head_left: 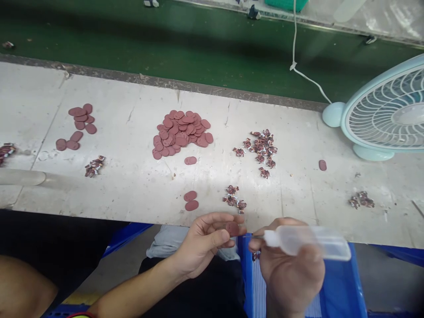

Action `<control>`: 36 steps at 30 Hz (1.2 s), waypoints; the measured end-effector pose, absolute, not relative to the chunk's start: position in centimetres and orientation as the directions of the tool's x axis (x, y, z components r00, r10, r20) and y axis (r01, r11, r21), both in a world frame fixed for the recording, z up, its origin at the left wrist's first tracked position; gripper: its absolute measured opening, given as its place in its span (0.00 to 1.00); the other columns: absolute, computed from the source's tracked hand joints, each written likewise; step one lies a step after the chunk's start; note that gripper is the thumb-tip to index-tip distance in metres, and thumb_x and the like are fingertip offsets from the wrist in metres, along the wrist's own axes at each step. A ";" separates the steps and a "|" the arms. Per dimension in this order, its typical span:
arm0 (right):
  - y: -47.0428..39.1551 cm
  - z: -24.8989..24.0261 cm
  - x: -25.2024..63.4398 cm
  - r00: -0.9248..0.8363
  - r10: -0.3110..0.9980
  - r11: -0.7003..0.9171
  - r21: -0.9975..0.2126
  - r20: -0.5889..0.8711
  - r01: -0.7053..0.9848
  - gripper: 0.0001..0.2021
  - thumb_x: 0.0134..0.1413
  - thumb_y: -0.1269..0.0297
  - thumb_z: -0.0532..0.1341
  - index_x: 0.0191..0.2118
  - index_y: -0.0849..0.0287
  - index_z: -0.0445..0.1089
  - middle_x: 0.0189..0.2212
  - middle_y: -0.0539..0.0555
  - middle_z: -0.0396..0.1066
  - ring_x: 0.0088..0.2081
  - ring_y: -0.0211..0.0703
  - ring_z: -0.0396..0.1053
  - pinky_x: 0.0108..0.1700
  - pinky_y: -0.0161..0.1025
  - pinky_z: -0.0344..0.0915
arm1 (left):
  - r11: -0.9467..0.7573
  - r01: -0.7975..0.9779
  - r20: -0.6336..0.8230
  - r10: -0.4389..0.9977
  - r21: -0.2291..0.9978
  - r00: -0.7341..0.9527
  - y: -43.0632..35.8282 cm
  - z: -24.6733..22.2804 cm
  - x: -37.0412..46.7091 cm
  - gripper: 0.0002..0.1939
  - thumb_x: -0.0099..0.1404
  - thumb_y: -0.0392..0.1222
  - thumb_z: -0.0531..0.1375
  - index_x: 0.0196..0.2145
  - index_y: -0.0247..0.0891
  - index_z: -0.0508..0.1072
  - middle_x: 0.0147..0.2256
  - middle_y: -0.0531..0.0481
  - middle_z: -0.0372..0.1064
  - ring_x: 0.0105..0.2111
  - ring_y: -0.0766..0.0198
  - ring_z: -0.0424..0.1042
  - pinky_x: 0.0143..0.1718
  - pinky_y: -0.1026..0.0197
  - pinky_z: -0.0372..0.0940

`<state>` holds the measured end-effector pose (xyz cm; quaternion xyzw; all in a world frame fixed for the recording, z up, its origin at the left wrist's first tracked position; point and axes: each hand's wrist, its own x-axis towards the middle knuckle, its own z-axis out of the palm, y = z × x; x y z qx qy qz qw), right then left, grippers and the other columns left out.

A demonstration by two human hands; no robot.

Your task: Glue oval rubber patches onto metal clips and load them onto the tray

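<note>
Between the thumb and fingers of my left hand is a reddish-brown oval disc, held just off the table's front edge. My right hand grips a translucent squeeze bottle whose thin nozzle points left at the disc. Whether the tip touches the disc I cannot tell. A small brown figure shows below the nozzle, by the right fingers; what supports it is unclear. Beyond my hands lie two oval discs and a few small brown-and-white figures.
A big heap of oval discs and a cluster of figures lie mid-table. More discs and figures are on the left. A light-blue fan stands right. Below the table edge is a blue bin. Someone's arm is at lower left.
</note>
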<state>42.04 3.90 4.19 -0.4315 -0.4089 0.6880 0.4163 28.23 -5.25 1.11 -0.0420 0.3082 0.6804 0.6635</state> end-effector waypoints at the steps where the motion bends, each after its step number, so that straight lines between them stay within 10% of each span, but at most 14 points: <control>1: 5.1 4.4 42.1 -0.281 0.908 -0.395 -0.860 -0.311 -0.323 0.17 0.56 0.48 0.61 0.41 0.57 0.71 0.25 0.49 0.69 0.23 0.41 0.72 0.21 0.36 0.71 | 0.061 -0.929 -0.454 0.883 0.364 -0.120 -5.3 1.1 28.1 0.11 0.62 0.33 0.67 0.44 0.41 0.80 0.50 0.45 0.78 0.48 0.57 0.78 0.40 0.70 0.72; 7: 12.7 0.0 45.5 -0.650 0.553 -0.596 0.297 -0.521 -0.746 0.19 0.59 0.59 0.56 0.54 0.55 0.58 0.25 0.45 0.56 0.22 0.35 0.62 0.17 0.30 0.69 | 0.026 -0.936 -0.375 0.920 0.350 -0.114 -5.6 1.0 27.5 0.12 0.65 0.34 0.65 0.46 0.43 0.79 0.50 0.47 0.77 0.46 0.58 0.79 0.38 0.69 0.73; 10: 14.3 -2.3 46.6 -0.686 0.554 -0.481 0.492 -0.471 -0.726 0.17 0.60 0.55 0.56 0.52 0.51 0.57 0.23 0.42 0.51 0.18 0.33 0.57 0.11 0.27 0.61 | 0.018 -0.936 -0.365 0.923 0.353 -0.119 -5.6 1.0 27.3 0.12 0.65 0.32 0.64 0.45 0.43 0.79 0.51 0.47 0.77 0.44 0.60 0.80 0.37 0.70 0.73; 14: 12.6 -1.0 46.2 -0.642 0.638 -0.596 0.255 -0.425 -0.761 0.21 0.55 0.52 0.62 0.52 0.55 0.61 0.24 0.43 0.55 0.17 0.30 0.59 0.10 0.24 0.60 | 0.009 -0.929 -0.395 0.907 0.370 -0.149 -5.8 1.2 26.8 0.11 0.64 0.33 0.65 0.45 0.41 0.80 0.52 0.44 0.77 0.44 0.59 0.80 0.38 0.71 0.73; 17: 9.9 1.3 44.7 -0.447 0.801 -0.590 -0.649 -0.398 -0.480 0.17 0.57 0.52 0.63 0.47 0.58 0.69 0.24 0.44 0.59 0.17 0.28 0.57 0.12 0.24 0.58 | -0.018 -0.927 -0.420 0.888 0.373 -0.187 -6.2 1.2 26.2 0.10 0.64 0.35 0.65 0.44 0.40 0.80 0.52 0.42 0.77 0.44 0.58 0.80 0.37 0.71 0.73; 19: 8.4 2.0 43.4 -0.383 0.869 -0.344 -0.939 -0.314 -0.012 0.11 0.57 0.58 0.65 0.43 0.58 0.74 0.25 0.47 0.64 0.20 0.30 0.61 0.17 0.28 0.63 | -0.033 -0.924 -0.445 0.870 0.380 -0.214 -6.5 1.2 25.7 0.09 0.65 0.35 0.65 0.44 0.39 0.80 0.51 0.41 0.77 0.44 0.58 0.80 0.36 0.71 0.73; 23: 7.3 1.8 41.3 -0.532 0.840 0.276 -0.761 -0.107 0.588 0.15 0.57 0.57 0.66 0.48 0.55 0.74 0.38 0.54 0.71 0.32 0.40 0.68 0.32 0.39 0.70 | -0.034 -0.918 -0.476 0.847 0.394 -0.236 -7.0 1.2 25.1 0.09 0.65 0.35 0.65 0.43 0.39 0.80 0.49 0.42 0.78 0.44 0.58 0.80 0.36 0.72 0.73; 26: 7.5 1.3 40.7 -0.664 0.745 0.515 -0.579 -0.063 0.632 0.15 0.62 0.56 0.61 0.53 0.53 0.70 0.44 0.56 0.71 0.36 0.42 0.70 0.39 0.42 0.69 | -0.017 -0.919 -0.492 0.841 0.395 -0.227 -7.1 1.4 25.0 0.09 0.64 0.35 0.65 0.43 0.38 0.80 0.48 0.42 0.79 0.43 0.58 0.80 0.36 0.71 0.73; 36: 9.4 2.8 42.6 -0.602 0.765 0.413 -0.540 -0.231 0.733 0.14 0.63 0.50 0.59 0.44 0.55 0.67 0.20 0.44 0.66 0.22 0.39 0.67 0.26 0.37 0.61 | 0.022 -0.925 -0.529 0.825 0.379 -0.197 -7.0 1.6 25.3 0.09 0.62 0.36 0.67 0.42 0.37 0.80 0.47 0.41 0.79 0.41 0.59 0.81 0.34 0.71 0.73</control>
